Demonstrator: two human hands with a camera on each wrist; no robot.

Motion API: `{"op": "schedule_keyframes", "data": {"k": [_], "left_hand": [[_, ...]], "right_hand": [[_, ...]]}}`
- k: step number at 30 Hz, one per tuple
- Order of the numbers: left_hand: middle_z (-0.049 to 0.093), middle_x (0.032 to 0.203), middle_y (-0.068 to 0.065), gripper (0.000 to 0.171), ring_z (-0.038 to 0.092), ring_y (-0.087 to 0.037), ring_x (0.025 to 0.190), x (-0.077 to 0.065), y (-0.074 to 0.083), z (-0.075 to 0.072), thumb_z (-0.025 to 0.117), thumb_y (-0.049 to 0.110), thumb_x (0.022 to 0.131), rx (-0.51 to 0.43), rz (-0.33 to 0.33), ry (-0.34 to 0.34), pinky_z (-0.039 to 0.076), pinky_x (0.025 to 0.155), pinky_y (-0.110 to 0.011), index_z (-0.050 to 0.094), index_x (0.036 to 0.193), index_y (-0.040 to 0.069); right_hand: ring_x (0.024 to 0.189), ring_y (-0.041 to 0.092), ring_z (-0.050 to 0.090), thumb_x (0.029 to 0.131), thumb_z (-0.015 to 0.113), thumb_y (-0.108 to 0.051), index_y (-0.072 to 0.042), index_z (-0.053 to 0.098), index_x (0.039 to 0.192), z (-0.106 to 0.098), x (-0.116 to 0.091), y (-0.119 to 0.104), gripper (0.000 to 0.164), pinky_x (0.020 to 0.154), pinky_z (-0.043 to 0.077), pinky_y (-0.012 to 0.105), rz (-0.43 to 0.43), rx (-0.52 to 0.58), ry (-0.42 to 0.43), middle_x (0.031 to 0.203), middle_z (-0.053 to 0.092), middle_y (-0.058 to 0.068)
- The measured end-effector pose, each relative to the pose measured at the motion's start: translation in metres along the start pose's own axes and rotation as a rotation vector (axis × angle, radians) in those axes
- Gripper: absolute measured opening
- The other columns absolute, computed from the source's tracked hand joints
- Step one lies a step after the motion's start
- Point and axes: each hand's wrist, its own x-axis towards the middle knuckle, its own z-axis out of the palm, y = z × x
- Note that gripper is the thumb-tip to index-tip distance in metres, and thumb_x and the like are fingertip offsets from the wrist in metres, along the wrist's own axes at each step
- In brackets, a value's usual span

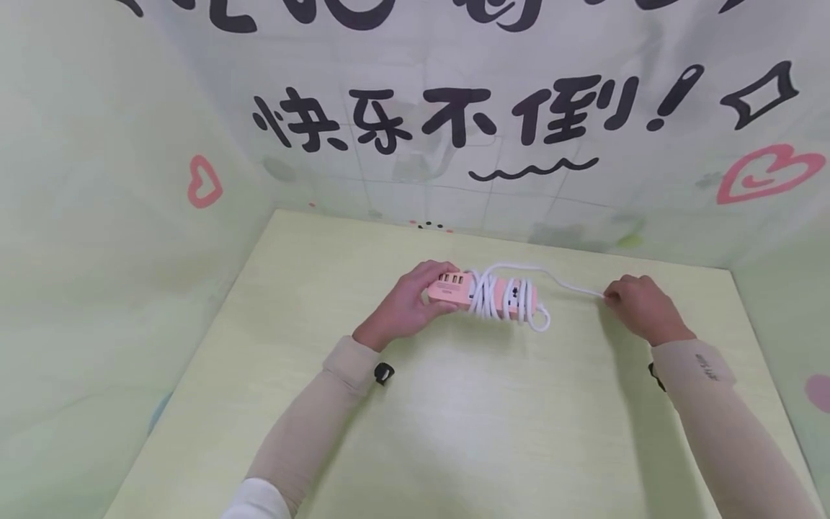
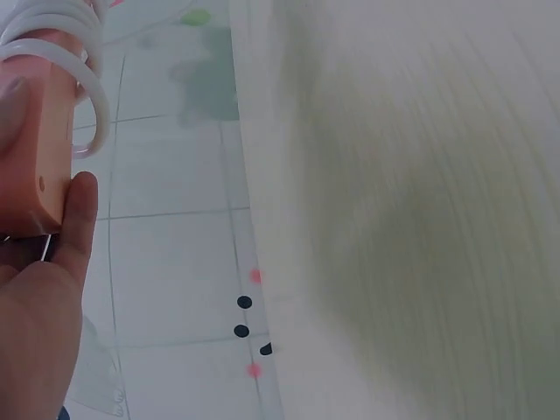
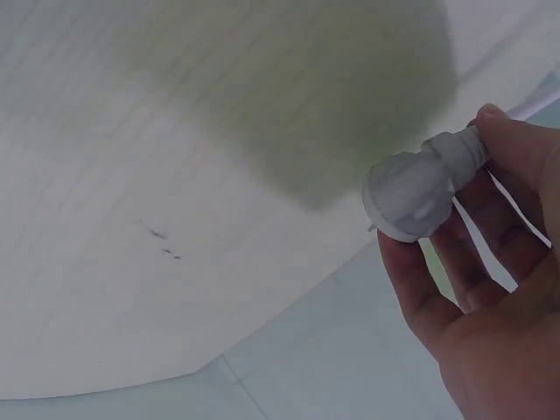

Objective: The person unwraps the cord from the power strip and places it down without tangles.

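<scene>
A pink power strip [image 1: 450,290] with several USB ports at its left end is held up over the table by my left hand [image 1: 408,301], thumb on one side and fingers on the other. White cord [image 1: 483,297] is wound several times around its middle and right part, with a small loop hanging at the right end. From the windings a loose length runs right to my right hand [image 1: 643,310]. In the right wrist view, that hand pinches the white plug [image 3: 409,194] at the cord's end. The left wrist view has the strip's end [image 2: 54,144] between thumb and fingers.
The pale yellow-green table [image 1: 467,418] lies below both hands. A printed white sheet [image 1: 389,187] with black lettering stands along its back edge, and pale green sheets [image 1: 97,252] rise at the sides. Black straps [image 1: 385,373] show at the wrists.
</scene>
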Motion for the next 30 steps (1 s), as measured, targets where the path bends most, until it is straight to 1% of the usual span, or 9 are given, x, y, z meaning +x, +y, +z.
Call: {"op": "schedule_keyframes", "data": {"k": [7, 11, 15, 17, 21, 23, 26, 28, 30], "left_hand": [[0.061, 0.133, 0.003, 0.057, 0.058, -0.018, 0.114, 0.002, 0.002, 0.003, 0.085, 0.017, 0.083, -0.011, -0.030, 0.028, 0.055, 0.101, -0.040, 0.061, 0.135, 0.023], [0.061, 0.136, -0.001, 0.062, 0.061, -0.021, 0.115, 0.003, 0.003, 0.005, 0.087, 0.013, 0.081, -0.074, -0.073, 0.061, 0.056, 0.103, -0.040, 0.060, 0.137, 0.019], [0.061, 0.138, -0.002, 0.070, 0.064, -0.023, 0.113, 0.004, 0.003, 0.007, 0.087, 0.012, 0.080, -0.156, -0.130, 0.070, 0.058, 0.094, -0.035, 0.056, 0.142, 0.017], [0.062, 0.139, -0.002, 0.072, 0.066, -0.024, 0.112, 0.005, 0.003, 0.008, 0.087, 0.011, 0.079, -0.196, -0.148, 0.070, 0.059, 0.088, -0.032, 0.054, 0.143, 0.015], [0.062, 0.140, -0.003, 0.069, 0.065, -0.024, 0.114, 0.006, 0.001, 0.009, 0.087, 0.008, 0.079, -0.249, -0.150, 0.078, 0.057, 0.092, -0.030, 0.057, 0.140, 0.013], [0.062, 0.140, -0.001, 0.066, 0.065, -0.023, 0.116, 0.006, 0.000, 0.010, 0.087, 0.008, 0.079, -0.261, -0.150, 0.079, 0.057, 0.094, -0.031, 0.058, 0.138, 0.014], [0.062, 0.139, 0.000, 0.065, 0.065, -0.022, 0.117, 0.007, 0.000, 0.009, 0.087, 0.008, 0.079, -0.268, -0.155, 0.079, 0.059, 0.095, -0.032, 0.058, 0.136, 0.016], [0.061, 0.137, -0.001, 0.065, 0.066, -0.024, 0.117, 0.008, 0.000, 0.009, 0.087, 0.006, 0.079, -0.269, -0.154, 0.081, 0.060, 0.095, -0.033, 0.058, 0.136, 0.016], [0.061, 0.135, -0.003, 0.063, 0.064, -0.024, 0.118, 0.008, 0.000, 0.007, 0.086, 0.004, 0.079, -0.261, -0.153, 0.093, 0.059, 0.099, -0.031, 0.059, 0.136, 0.016]], "right_hand": [[0.094, 0.040, 0.056, 0.097, 0.065, -0.012, 0.000, 0.073, 0.110, 0.009, 0.002, -0.002, 0.019, 0.075, 0.050, 0.056, 0.034, -0.084, -0.036, 0.099, 0.070, 0.018], [0.091, 0.040, 0.054, 0.098, 0.064, -0.014, -0.002, 0.073, 0.108, 0.009, 0.002, -0.009, 0.018, 0.083, 0.041, 0.066, 0.056, -0.117, -0.063, 0.099, 0.070, 0.018], [0.088, 0.038, 0.053, 0.099, 0.061, -0.012, -0.001, 0.071, 0.106, 0.006, 0.003, -0.014, 0.016, 0.089, 0.032, 0.072, 0.083, -0.113, -0.105, 0.098, 0.069, 0.018], [0.085, 0.037, 0.052, 0.099, 0.059, -0.010, -0.002, 0.071, 0.104, 0.004, 0.003, -0.016, 0.015, 0.088, 0.032, 0.072, 0.087, -0.111, -0.121, 0.095, 0.069, 0.017], [0.083, 0.036, 0.050, 0.099, 0.054, -0.007, -0.002, 0.069, 0.100, 0.002, 0.006, -0.020, 0.016, 0.088, 0.033, 0.073, 0.069, -0.125, -0.151, 0.091, 0.065, 0.016], [0.088, 0.041, 0.051, 0.098, 0.051, -0.007, 0.001, 0.067, 0.106, -0.001, 0.007, -0.025, 0.019, 0.089, 0.035, 0.075, 0.062, -0.131, -0.164, 0.098, 0.063, 0.022], [0.107, 0.053, 0.050, 0.097, 0.051, -0.007, 0.007, 0.057, 0.127, -0.007, 0.010, -0.043, 0.034, 0.093, 0.037, 0.077, 0.050, -0.099, -0.156, 0.121, 0.056, 0.033], [0.118, 0.056, 0.048, 0.095, 0.055, -0.005, 0.007, 0.049, 0.140, -0.014, 0.011, -0.061, 0.047, 0.093, 0.041, 0.074, 0.006, -0.076, -0.122, 0.134, 0.050, 0.036], [0.119, 0.054, 0.052, 0.093, 0.061, -0.004, 0.004, 0.050, 0.142, -0.021, 0.012, -0.081, 0.051, 0.089, 0.048, 0.068, -0.070, -0.056, -0.095, 0.137, 0.053, 0.033]]}}
